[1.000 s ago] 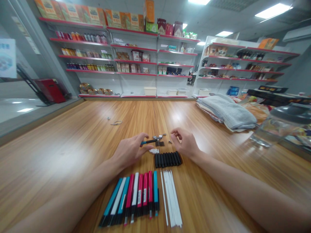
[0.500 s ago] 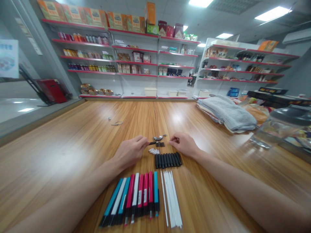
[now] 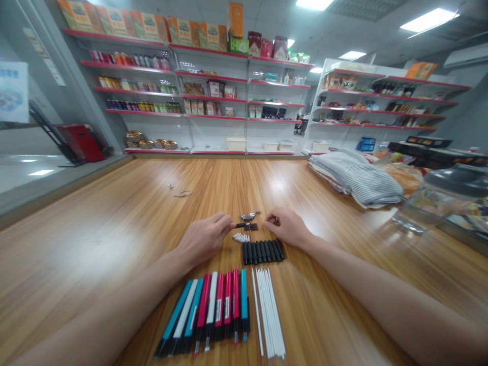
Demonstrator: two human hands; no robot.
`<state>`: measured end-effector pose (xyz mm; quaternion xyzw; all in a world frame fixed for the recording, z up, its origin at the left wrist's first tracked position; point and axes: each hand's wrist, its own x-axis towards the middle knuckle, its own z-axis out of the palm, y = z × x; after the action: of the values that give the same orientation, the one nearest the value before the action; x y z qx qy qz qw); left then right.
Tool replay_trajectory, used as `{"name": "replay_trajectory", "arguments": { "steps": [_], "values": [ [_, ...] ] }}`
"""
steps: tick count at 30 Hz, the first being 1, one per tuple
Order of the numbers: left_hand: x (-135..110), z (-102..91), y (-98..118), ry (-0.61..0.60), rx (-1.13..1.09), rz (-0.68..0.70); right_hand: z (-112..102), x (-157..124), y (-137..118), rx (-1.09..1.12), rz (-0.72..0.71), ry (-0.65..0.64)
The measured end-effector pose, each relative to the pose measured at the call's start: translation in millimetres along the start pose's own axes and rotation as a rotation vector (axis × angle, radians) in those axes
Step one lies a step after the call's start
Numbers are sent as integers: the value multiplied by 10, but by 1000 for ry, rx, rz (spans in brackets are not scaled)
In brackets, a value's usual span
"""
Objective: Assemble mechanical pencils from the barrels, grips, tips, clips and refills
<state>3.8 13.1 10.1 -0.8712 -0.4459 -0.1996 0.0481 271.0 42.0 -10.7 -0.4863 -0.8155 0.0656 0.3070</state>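
Observation:
My left hand (image 3: 208,234) pinches a thin dark pen part (image 3: 239,225) that points right, over a small cluster of dark brown pieces (image 3: 251,227). My right hand (image 3: 288,226) is to the right of these, its fingers curled together; whatever is in them is hidden. Small silver metal parts (image 3: 247,217) lie just beyond. Short white pieces (image 3: 241,238) and a row of black tubes (image 3: 264,252) are nearer me. Closest are blue, white and pink pen barrels (image 3: 220,305) with black ends, beside a bundle of thin white pen refills (image 3: 270,312).
A metal ring (image 3: 183,193) and a tiny silver piece (image 3: 171,186) lie farther left on the wooden table (image 3: 95,244). Folded striped cloth (image 3: 358,175) and a clear water jug (image 3: 430,198) stand at the right. Stocked shelves (image 3: 213,99) rise behind.
My right hand has shifted very slightly left and its fingers are more closed. The dark part in my left hand has moved a little. The laid-out parts stay put.

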Motion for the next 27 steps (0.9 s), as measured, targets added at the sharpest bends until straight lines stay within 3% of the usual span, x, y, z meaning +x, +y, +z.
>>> {"name": "replay_trajectory", "arguments": {
  "steps": [4,12,27],
  "values": [
    [7,-19,24,1,-11,24,-34,9,-68,21,-77,62],
    [-6,-10,36,-16,68,65,-48,-50,-314,91,-421,175],
    [-25,16,73,33,-18,135,-44,-79,-425,157,-558,205]
  ]
}}
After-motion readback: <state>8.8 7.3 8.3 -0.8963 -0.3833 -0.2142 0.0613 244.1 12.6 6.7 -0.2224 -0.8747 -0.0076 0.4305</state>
